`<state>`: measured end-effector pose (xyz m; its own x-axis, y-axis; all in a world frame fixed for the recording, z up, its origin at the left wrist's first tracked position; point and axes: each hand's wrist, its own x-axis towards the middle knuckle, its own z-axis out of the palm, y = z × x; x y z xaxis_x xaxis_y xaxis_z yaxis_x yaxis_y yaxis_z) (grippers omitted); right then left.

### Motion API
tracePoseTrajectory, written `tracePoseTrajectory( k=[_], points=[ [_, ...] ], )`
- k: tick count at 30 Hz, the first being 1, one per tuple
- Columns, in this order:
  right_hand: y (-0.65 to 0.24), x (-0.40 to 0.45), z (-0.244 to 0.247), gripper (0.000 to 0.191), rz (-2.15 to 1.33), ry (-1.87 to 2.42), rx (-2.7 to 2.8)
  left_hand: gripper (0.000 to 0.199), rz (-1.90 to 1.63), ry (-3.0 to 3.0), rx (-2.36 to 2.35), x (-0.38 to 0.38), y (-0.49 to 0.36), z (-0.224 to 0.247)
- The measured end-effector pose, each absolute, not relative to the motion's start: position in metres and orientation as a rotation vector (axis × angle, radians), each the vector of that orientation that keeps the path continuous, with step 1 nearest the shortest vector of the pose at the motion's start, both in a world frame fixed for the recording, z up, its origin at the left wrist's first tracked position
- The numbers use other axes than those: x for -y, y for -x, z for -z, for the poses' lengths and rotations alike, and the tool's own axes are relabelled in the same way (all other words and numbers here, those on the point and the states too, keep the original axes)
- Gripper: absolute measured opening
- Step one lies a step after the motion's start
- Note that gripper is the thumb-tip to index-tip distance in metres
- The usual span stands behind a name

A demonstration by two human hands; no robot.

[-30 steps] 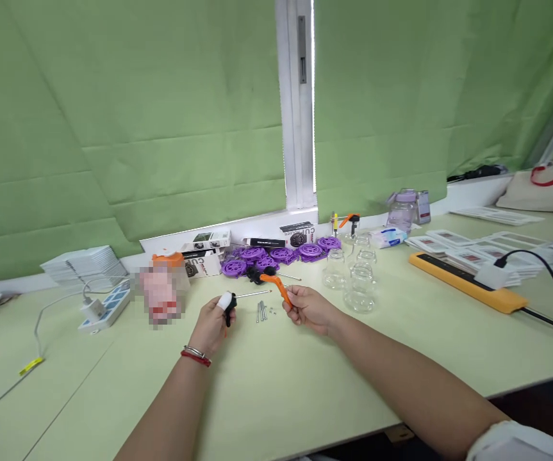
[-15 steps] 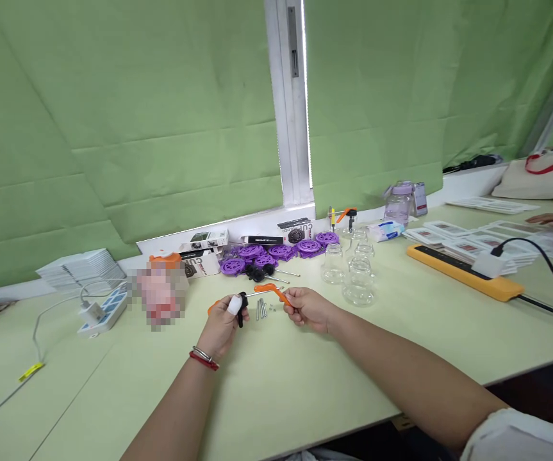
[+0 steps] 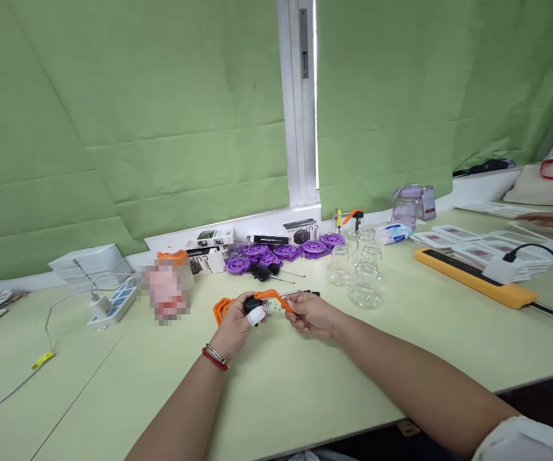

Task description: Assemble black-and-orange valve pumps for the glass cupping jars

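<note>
My left hand (image 3: 238, 325), with a white wrap on the thumb, is closed around a black part (image 3: 253, 303) that has a thin metal rod (image 3: 283, 293). My right hand (image 3: 312, 315) pinches the lower end of a bent orange crank handle (image 3: 276, 298). The handle's far end lies against or just over the black part; I cannot tell whether they are joined. The rod points right, passing behind the handle toward my right fingers. More orange handles (image 3: 221, 311) rest on the table beside my left hand. Small screws (image 3: 269, 309) lie between the hands, partly hidden.
Farther back lie black parts with metal rods (image 3: 272, 271) and several purple spoked discs (image 3: 286, 252). Clear glass jars (image 3: 365, 289) stand right of them. A yellow power strip (image 3: 473, 278) and another person's hand (image 3: 545, 219) are at the right. A white power strip (image 3: 115, 306) sits left.
My left hand has tilted the black part and brought it closer to the orange handle's end. The orange handles beside that hand show more now. The view has shifted slightly.
</note>
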<state>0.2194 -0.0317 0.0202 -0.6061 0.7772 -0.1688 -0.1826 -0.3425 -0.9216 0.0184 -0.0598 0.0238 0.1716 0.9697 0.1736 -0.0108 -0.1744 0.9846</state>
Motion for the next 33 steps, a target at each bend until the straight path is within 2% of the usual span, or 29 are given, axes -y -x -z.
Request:
tracePoseTrajectory(
  k=[12, 17, 20, 23, 33],
  points=[
    [-0.214, 0.03, -0.003, 0.023, -1.857, 0.799, 1.432, 0.041, -1.115, -1.434, -0.869, 0.063, -0.022, -0.022],
    [-0.213, 0.029, 0.003, 0.027, -1.808, 0.773, 1.471, 0.029, -1.163, -1.362, -0.868, 0.065, -0.025, -0.022],
    [-0.211, 0.029, 0.005, 0.03, -1.791, 0.783, 1.475, 0.038, -1.206, -1.21, -0.834, 0.067, -0.028, -0.024],
    [-0.209, 0.03, 0.006, 0.032, -1.782, 0.827, 1.472, 0.039, -1.211, -1.139, -0.843, 0.068, -0.03, -0.027],
    [-0.205, 0.034, 0.001, 0.028, -1.76, 0.855, 1.529, 0.029, -1.242, -1.079, -0.853, 0.065, -0.026, -0.029]
  ],
)
